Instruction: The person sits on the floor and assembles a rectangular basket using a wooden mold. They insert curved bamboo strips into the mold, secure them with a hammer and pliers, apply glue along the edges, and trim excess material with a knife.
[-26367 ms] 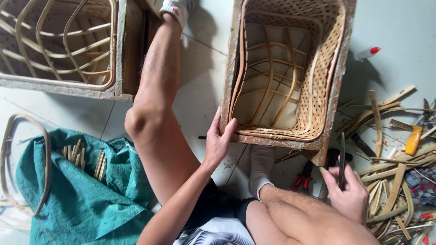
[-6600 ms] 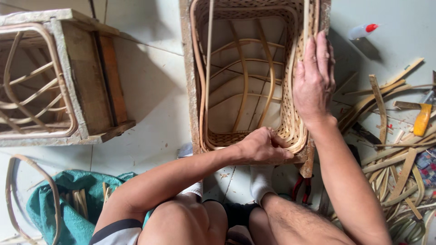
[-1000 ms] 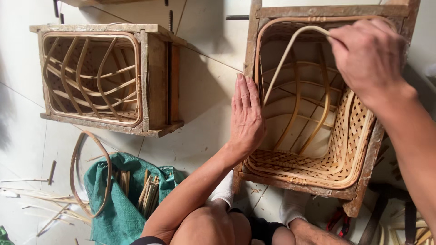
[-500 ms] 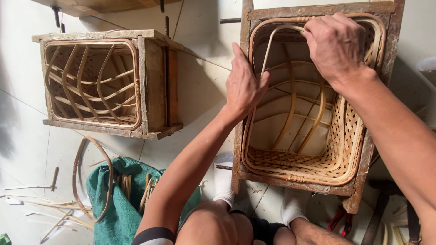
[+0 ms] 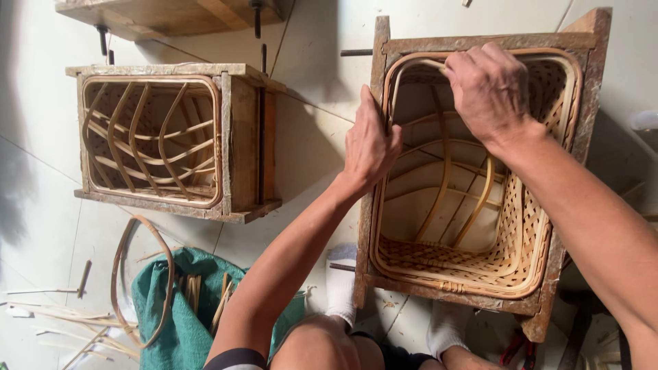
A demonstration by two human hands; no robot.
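Cane basket (image 5: pixel 473 226) sat mid-weave in its wooden frame (image 5: pixel 384 171); left hand (image 5: pixel 369 145) gripped the frame, right hand (image 5: pixel 488 89) clenched a cane strip (image 5: pixel 418 65), which likely needed seating along the rim.

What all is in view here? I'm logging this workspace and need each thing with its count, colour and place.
Wooden mould frame with half-woven basket: one, brown and tan, right.
Wooden mould frame with bare ribs: one, brown, left.
Wooden piece: one, brown, top left.
Cane hoop: one, brown, lower left.
Green cloth holding cane strips: one, bottom left.
Loose splints: several, pale, floor bottom left.
White socks: two, bottom centre.
Left hand: on the frame's left edge.
Right hand: at the basket's top rim.
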